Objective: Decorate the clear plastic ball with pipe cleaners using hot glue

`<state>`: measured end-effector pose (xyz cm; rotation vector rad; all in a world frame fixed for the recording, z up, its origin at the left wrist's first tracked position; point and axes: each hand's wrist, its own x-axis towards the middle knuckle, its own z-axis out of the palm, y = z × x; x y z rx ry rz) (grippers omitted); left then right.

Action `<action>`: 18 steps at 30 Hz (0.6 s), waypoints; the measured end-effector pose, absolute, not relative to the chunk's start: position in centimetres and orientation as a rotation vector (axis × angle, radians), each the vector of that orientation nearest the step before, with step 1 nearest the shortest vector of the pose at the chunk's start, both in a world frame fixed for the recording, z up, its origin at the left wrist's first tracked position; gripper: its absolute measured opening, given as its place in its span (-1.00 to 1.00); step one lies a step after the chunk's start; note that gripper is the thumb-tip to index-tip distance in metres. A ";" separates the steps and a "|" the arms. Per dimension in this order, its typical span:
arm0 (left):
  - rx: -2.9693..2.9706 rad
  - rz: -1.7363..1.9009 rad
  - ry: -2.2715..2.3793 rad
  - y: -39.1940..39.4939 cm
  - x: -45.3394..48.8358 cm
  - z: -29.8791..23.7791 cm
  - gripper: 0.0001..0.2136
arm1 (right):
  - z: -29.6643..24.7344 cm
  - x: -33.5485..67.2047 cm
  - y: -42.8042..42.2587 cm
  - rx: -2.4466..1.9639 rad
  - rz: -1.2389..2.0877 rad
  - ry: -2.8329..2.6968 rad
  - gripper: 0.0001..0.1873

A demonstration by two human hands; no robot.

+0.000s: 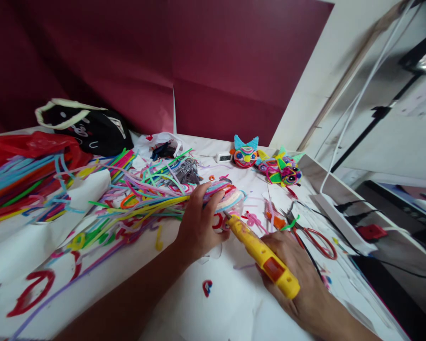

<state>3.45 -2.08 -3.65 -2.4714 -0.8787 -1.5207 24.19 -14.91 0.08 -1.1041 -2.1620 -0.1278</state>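
My left hand [200,222] is closed around a rounded craft piece [230,195] covered with coiled pipe cleaners in pink, red, white and blue. In my right hand [291,270] is a yellow glue gun [261,251], its dark tip touching or very close to the near side of the craft piece. My left fingers cover part of that piece. Just left of it, a fan of loose yellow and pale pipe cleaners [152,206] reaches my left hand. A small red and blue coiled bit [207,288] lies on the white table covering in front.
Pliers and red-handled scissors [319,241] lie on the right, near a white power strip [344,225] and cables. Two finished-looking pipe-cleaner figures [246,154] stand at the back. Bundles of pipe cleaners [17,182], a red bag [39,144] and a black bag [95,130] fill the left.
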 end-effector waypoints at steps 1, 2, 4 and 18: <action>-2.469 -1.522 -0.884 -2.1 3.4 -3.7 -0.15 | 0.1 24.2 -14.9 -1.105 -0.136 -2.159 -0.85; -2.467 -1.525 -0.886 -2.1 3.5 -3.7 -0.14 | 0.2 24.1 -14.9 -1.106 -0.146 -2.156 -0.85; -2.467 -1.529 -0.889 -2.0 3.5 -3.7 -0.13 | 0.3 24.0 -15.0 -1.107 -0.165 -2.155 -0.87; -2.468 -1.537 -0.890 -2.1 3.5 -3.7 -0.14 | 0.2 24.0 -15.0 -1.096 -0.228 -2.210 -0.93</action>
